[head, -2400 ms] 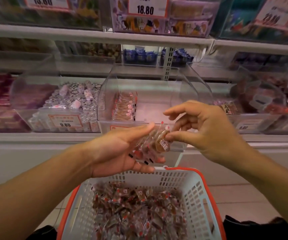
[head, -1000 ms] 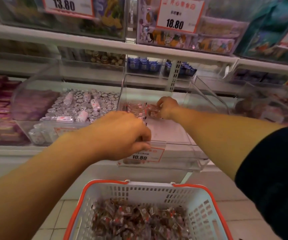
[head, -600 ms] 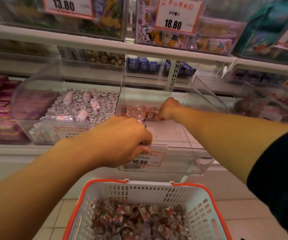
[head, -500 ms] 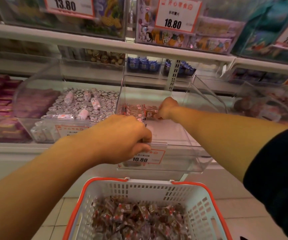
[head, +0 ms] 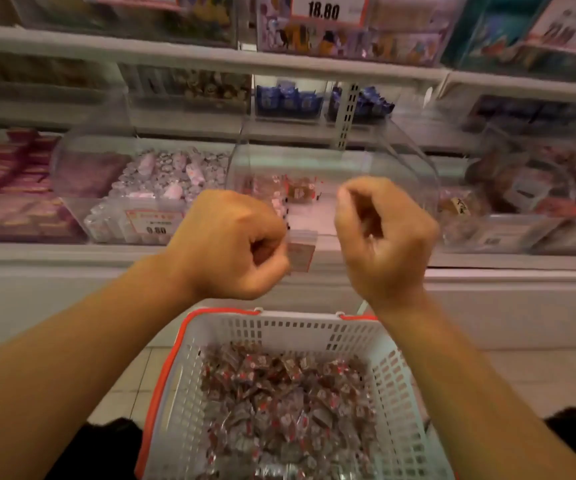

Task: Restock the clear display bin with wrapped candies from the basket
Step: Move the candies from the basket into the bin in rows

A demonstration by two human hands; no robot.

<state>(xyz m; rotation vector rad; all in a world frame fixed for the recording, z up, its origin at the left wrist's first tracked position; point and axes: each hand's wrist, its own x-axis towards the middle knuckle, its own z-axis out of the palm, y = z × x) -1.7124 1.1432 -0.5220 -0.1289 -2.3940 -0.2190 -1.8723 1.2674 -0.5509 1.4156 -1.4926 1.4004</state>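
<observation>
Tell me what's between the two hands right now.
Nothing is held there. In the head view, the gap between left hand and right hand shows only the clear bin behind.

Basket (head: 397, 382) cut off below; upper price tag (head: 328, 8) cropped; shelves blurred.
</observation>
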